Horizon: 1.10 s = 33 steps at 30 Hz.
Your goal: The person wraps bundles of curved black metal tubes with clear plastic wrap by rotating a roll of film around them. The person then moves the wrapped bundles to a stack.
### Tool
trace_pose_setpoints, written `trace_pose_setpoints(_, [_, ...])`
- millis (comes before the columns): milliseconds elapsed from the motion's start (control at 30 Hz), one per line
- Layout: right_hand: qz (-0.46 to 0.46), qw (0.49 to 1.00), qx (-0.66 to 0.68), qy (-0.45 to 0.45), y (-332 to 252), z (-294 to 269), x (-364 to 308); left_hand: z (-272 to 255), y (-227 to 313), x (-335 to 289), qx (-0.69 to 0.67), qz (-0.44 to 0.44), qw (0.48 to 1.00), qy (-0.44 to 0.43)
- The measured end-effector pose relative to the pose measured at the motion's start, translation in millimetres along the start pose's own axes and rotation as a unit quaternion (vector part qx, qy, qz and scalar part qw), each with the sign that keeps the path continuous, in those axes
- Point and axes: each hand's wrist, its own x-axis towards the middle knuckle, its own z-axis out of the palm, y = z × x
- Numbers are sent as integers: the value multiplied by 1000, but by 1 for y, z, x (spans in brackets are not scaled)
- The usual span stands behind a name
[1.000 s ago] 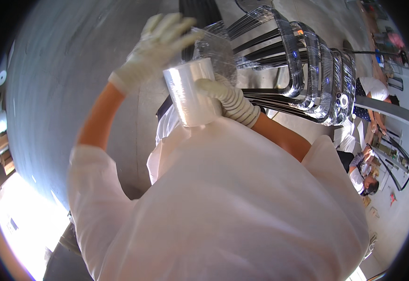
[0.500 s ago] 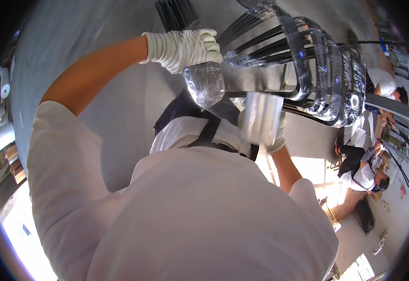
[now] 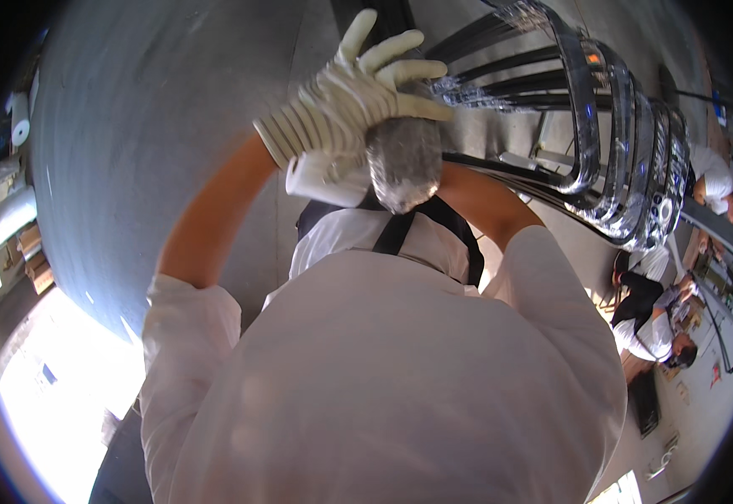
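My left hand (image 3: 358, 92), in a striped white glove, is open with its fingers spread. Its palm side lies against a bundle of black bars (image 3: 387, 21), whose near end (image 3: 404, 164) is wrapped in clear stretch film. Beside that end, under my left wrist, is a roll of stretch film (image 3: 324, 179), a little blurred. My right forearm (image 3: 475, 197) passes behind the wrapped end. The bundle and my left hand hide my right hand, so its grip on the roll cannot be made out.
To the right stand several bent black frames (image 3: 585, 126), wrapped in film. Beyond them a person (image 3: 648, 328) sits by a workbench (image 3: 723, 294), and another person (image 3: 715, 181) is farther up. Rolls (image 3: 13, 214) and cardboard boxes (image 3: 34, 256) stand at the far left.
My left hand has gone from gripping the bundle to spread fingers. The film roll has moved from the bundle's right side to its left, and my right arm has reached across behind it.
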Motion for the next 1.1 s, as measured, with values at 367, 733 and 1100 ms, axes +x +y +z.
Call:
trace_pose_setpoints(367, [152,981,97,-70,-43,62,9,58,119,-211,-420,-577,637,291])
trace_pose_setpoints(733, [117,943,119,289,-33,14,-48,68,112,-141,-488,-497,504,511])
trace_pose_setpoints(1100, [-93,874,-231,417,-56,155,-106,29,146,-111,-284,-618,595,428])
